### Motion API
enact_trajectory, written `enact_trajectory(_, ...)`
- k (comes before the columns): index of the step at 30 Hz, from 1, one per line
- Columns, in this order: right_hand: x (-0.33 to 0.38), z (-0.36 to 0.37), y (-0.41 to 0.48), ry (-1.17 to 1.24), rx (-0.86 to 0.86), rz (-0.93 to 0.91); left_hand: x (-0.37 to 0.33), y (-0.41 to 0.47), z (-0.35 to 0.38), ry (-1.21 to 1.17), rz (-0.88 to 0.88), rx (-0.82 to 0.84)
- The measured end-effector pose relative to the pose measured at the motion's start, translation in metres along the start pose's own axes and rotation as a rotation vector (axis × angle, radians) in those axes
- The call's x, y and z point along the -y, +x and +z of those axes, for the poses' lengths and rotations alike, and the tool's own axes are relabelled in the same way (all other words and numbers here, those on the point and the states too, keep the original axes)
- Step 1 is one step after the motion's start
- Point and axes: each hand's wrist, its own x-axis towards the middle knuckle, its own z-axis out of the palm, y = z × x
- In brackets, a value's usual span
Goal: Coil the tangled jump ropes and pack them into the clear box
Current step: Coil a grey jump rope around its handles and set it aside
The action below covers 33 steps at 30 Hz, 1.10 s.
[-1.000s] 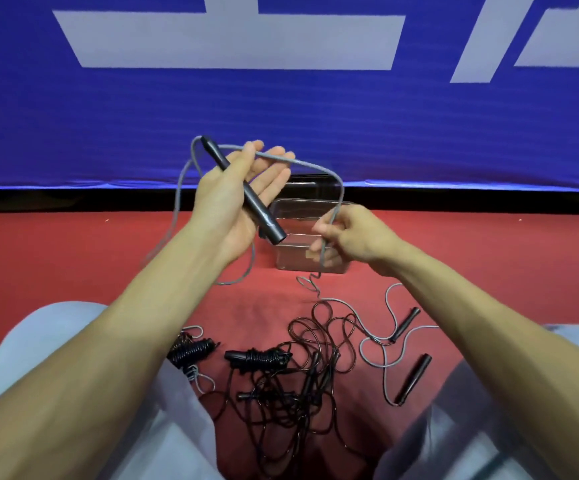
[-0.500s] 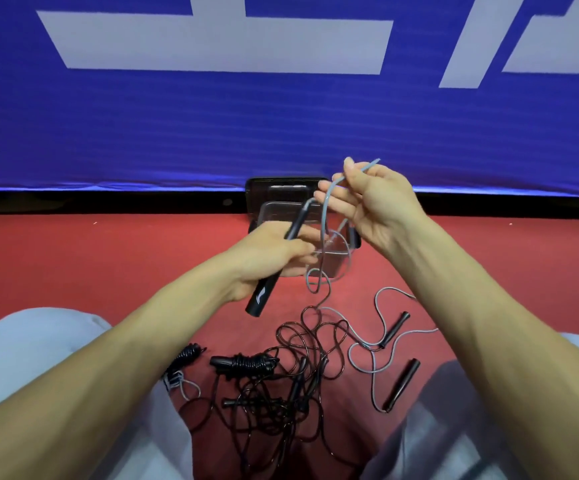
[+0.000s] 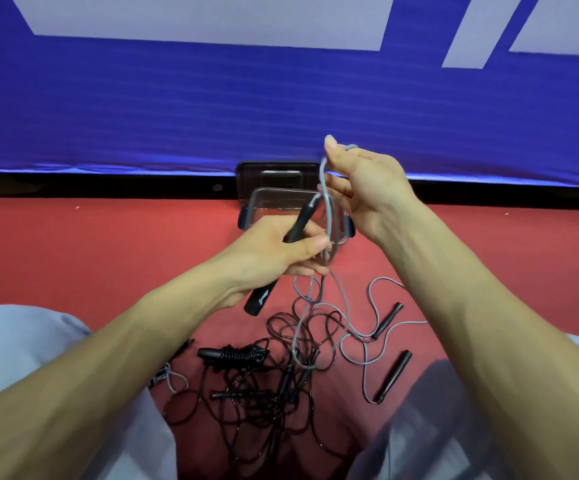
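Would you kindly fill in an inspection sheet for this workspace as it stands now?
Surface: red floor, ropes spread on it.
Job's things: clear box open, beyond the hands; grey rope partly lifted; black ropes tangled on the floor; one black bundle coiled.
Clutter: dark lid behind the box.
Hands: left hand grips a black handle; right hand holds a loop of the grey rope.
Cables: nothing seen.
Surroundings: blue banner with white shapes.
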Motion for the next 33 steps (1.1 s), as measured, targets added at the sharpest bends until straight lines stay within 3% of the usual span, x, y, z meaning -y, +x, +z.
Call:
enact_trajectory(4,-0.004,0.005,0.003,-0.089,-0.005,0.011,-0.007,0.002,-0.007,-0.066,0.135,-0.194)
enact_trajectory(8,-0.009,0.008,-0.003,-0.203,0.113,-0.004,-0.024,0.002,-0.025,-0.358,0.216,-0.365)
enact_trajectory(15,-0.039,0.010,-0.012,-0.834,0.475,-0.093,-0.048,-0.010,-0.053,-0.962,0.333,-0.408)
enact_trajectory(21,-0.037,0.005,-0.008,-1.096,0.366,-0.244,-0.044,-0.011,-0.060,-0.927,0.318,-0.523)
enact_trajectory(23,-0.029,0.004,-0.011,-1.030,0.319,-0.299,-0.042,-0.010,-0.059,-0.847,0.309,-0.599)
enact_trajectory(26,-0.014,0.006,-0.017,-0.730,0.288,-0.284,-0.035,-0.006,-0.055,-0.614,0.229,-0.630)
enact_trajectory(33,0.018,0.003,-0.021,-0.055,0.200,-0.150,-0.028,-0.009,-0.025,-0.134,0.151,-0.296)
